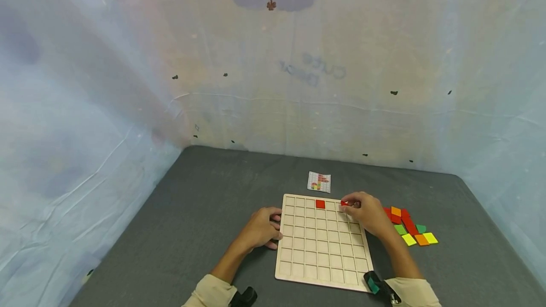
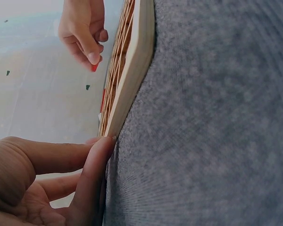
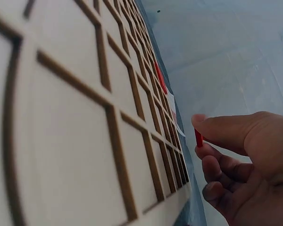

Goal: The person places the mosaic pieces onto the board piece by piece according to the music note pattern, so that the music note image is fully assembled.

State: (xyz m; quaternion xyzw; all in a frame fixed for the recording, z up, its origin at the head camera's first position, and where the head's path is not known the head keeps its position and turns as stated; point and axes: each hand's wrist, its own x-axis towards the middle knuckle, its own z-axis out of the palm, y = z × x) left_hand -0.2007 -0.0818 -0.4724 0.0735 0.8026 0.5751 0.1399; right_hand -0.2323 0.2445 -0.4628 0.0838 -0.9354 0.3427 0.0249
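Note:
A pale wooden board (image 1: 323,239) with a square grid lies on the dark cloth. One red square tile (image 1: 320,204) sits in a cell of its far row. My left hand (image 1: 261,227) is at the board's left side; in the left wrist view its thumb and a finger hold the board's edge (image 2: 134,61). Over the far right corner, my right hand (image 1: 367,211) pinches another red tile (image 3: 198,137) on edge between thumb and finger, its other fingers curled. In the right wrist view, that tile is apart from the board surface.
Right of the board lie loose red, orange, green and yellow tiles (image 1: 409,225). A small printed pattern card (image 1: 319,182) is beyond the board's far edge. The grey cloth (image 1: 239,179) meets pale hanging sheeting (image 1: 273,122) at the back and sides.

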